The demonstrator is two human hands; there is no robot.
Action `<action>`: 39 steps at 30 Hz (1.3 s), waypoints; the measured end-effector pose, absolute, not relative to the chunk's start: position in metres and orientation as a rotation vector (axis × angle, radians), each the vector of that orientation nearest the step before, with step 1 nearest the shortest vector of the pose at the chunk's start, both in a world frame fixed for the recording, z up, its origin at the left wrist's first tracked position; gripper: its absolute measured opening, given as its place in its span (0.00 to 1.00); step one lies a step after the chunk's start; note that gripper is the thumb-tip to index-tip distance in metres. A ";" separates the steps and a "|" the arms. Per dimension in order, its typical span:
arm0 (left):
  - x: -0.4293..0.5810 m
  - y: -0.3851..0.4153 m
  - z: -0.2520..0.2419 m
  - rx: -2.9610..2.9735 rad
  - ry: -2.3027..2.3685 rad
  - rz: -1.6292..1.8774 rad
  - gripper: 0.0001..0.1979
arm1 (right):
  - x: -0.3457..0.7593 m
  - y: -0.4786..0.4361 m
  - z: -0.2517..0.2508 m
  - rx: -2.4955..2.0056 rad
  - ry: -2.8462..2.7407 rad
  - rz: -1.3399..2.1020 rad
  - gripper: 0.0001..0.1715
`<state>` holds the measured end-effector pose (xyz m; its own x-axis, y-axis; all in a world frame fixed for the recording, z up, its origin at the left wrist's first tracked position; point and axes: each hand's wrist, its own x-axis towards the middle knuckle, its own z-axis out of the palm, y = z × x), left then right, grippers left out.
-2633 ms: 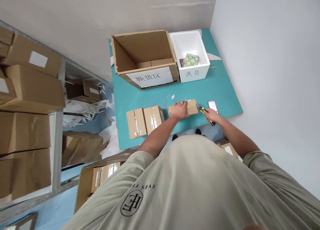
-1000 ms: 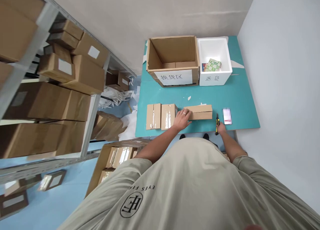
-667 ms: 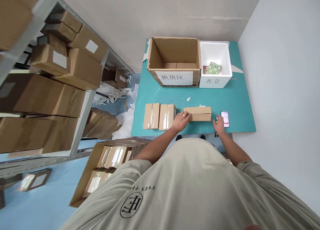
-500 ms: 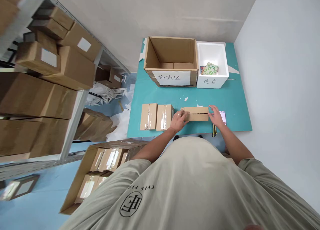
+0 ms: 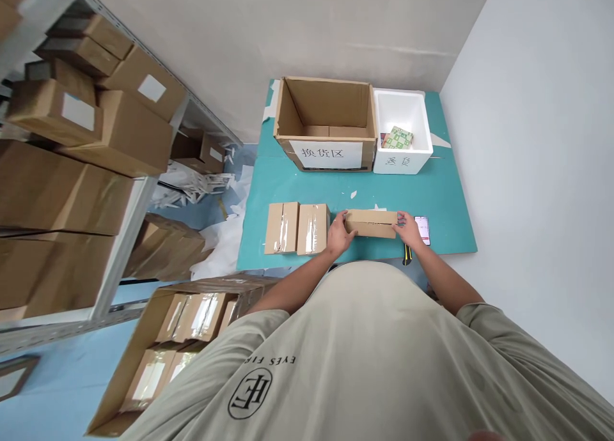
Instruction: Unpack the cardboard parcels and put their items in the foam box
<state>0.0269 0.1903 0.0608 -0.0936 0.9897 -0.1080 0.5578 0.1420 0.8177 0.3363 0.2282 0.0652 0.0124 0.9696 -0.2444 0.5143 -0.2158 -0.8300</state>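
Observation:
Between my two hands, near the table's front edge, is a small cardboard box (image 5: 371, 224) with a dark seam running along its top. My left hand (image 5: 339, 234) grips its left end, thumb at the near side and fingers at the far side. At the right end my right hand (image 5: 407, 229) holds it the same way. Two taped cardboard boxes, one (image 5: 282, 228) and another (image 5: 313, 229), stand side by side to the left of my left hand. A yellow-and-black utility knife (image 5: 407, 254) and a lit phone (image 5: 423, 229) lie by my right hand.
At the back of the teal table (image 5: 307, 188) stand a large open carton (image 5: 327, 153) and a white foam box (image 5: 401, 163) holding a green-patterned packet. A carton of boxes (image 5: 110, 390) sits low left. Shelves of cartons (image 5: 119, 134) line the left; a wall bounds the right.
My left hand has shifted from the box's top to around its left end, and my right fingers have closed on the right end. The whole view has tilted slightly.

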 end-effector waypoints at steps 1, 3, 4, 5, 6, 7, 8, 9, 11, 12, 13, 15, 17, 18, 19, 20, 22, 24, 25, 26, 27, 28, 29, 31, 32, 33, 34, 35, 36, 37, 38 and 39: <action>0.027 0.191 0.061 1.478 1.732 0.802 0.45 | 0.335 0.227 0.066 -1.782 -1.504 1.138 0.36; 0.028 0.195 0.060 1.400 1.721 0.810 0.42 | 0.332 0.224 0.066 -1.808 -1.495 1.155 0.36; 0.028 0.198 0.059 1.350 1.712 0.826 0.40 | 0.330 0.222 0.066 -1.820 -1.500 1.159 0.36; 0.027 0.200 0.059 1.302 1.700 0.848 0.38 | 0.329 0.220 0.066 -1.826 -1.507 1.163 0.37; 0.027 0.202 0.058 1.264 1.688 0.871 0.36 | 0.327 0.218 0.066 -1.825 -1.508 1.171 0.37; 0.026 0.204 0.058 1.238 1.678 0.889 0.34 | 0.325 0.216 0.065 -1.820 -1.501 1.185 0.37; 0.025 0.205 0.057 1.224 1.671 0.901 0.32 | 0.323 0.213 0.064 -1.812 -1.484 1.208 0.38; 0.024 0.206 0.057 1.216 1.664 0.904 0.30 | 0.321 0.211 0.062 -1.801 -1.460 1.237 0.38; 0.023 0.206 0.057 1.188 1.636 0.903 0.27 | 0.317 0.208 0.060 -1.792 -1.407 1.291 0.39; 0.024 0.207 0.058 1.162 1.604 0.908 0.25 | 0.314 0.207 0.059 -1.800 -1.385 1.310 0.39; 0.026 0.208 0.058 1.129 1.561 0.921 0.23 | 0.311 0.205 0.058 -1.811 -1.368 1.322 0.39; 0.030 0.210 0.059 1.061 1.465 0.973 0.22 | 0.306 0.203 0.057 -1.832 -1.341 1.325 0.37; 0.035 0.214 0.061 1.033 1.390 1.027 0.25 | 0.301 0.202 0.058 -1.834 -1.324 1.303 0.35; 0.036 0.216 0.062 1.043 1.370 1.039 0.27 | 0.300 0.203 0.058 -1.831 -1.320 1.286 0.34; 0.036 0.218 0.062 1.069 1.362 1.036 0.29 | 0.299 0.204 0.059 -1.831 -1.320 1.269 0.34; 0.036 0.219 0.063 1.107 1.365 1.017 0.32 | 0.299 0.205 0.059 -1.837 -1.321 1.256 0.34; 0.031 0.219 0.063 1.225 1.399 0.958 0.36 | 0.300 0.210 0.061 -1.855 -1.334 1.248 0.34; 0.023 0.216 0.064 1.394 1.435 0.882 0.39 | 0.302 0.214 0.063 -1.873 -1.362 1.244 0.34; 0.019 0.214 0.064 1.498 1.438 0.835 0.39 | 0.303 0.216 0.065 -1.875 -1.382 1.233 0.35; 0.016 0.212 0.064 1.612 1.427 0.777 0.39 | 0.304 0.218 0.066 -1.874 -1.402 1.215 0.36; 0.012 0.210 0.065 1.733 1.406 0.709 0.39 | 0.305 0.219 0.068 -1.876 -1.417 1.189 0.37; 0.010 0.208 0.065 1.856 1.383 0.637 0.38 | 0.305 0.220 0.070 -1.882 -1.429 1.161 0.38; 0.008 0.207 0.066 1.980 1.362 0.562 0.35 | 0.304 0.222 0.072 -1.893 -1.439 1.135 0.40; 0.007 0.206 0.067 2.215 1.327 0.420 0.23 | 0.301 0.224 0.076 -1.938 -1.471 1.081 0.43; 0.007 0.205 0.068 2.317 1.310 0.363 0.16 | 0.299 0.225 0.078 -1.975 -1.499 1.050 0.45; 0.007 0.205 0.069 2.405 1.292 0.319 0.12 | 0.297 0.226 0.080 -2.018 -1.533 1.017 0.47; 0.007 0.205 0.069 2.478 1.272 0.290 0.11 | 0.294 0.227 0.083 -2.063 -1.567 0.982 0.49; 0.008 0.204 0.070 2.533 1.253 0.274 0.12 | 0.292 0.228 0.085 -2.108 -1.594 0.946 0.52; 0.008 0.202 0.070 2.571 1.239 0.264 0.12 | 0.289 0.229 0.087 -2.148 -1.611 0.912 0.55; 0.008 0.200 0.071 2.591 1.231 0.256 0.13 | 0.287 0.229 0.089 -2.182 -1.622 0.880 0.59; 0.009 0.198 0.071 2.594 1.232 0.251 0.14 | 0.285 0.230 0.090 -2.209 -1.631 0.848 0.63; 0.010 0.196 0.072 2.581 1.239 0.251 0.14 | 0.283 0.230 0.091 -2.230 -1.643 0.814 0.66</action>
<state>0.0097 0.1955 0.0723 0.6198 0.7837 0.0402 0.7374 -0.5992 0.3119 0.2825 0.2301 0.0912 0.2064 0.9360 -0.2851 0.7940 -0.3305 -0.5102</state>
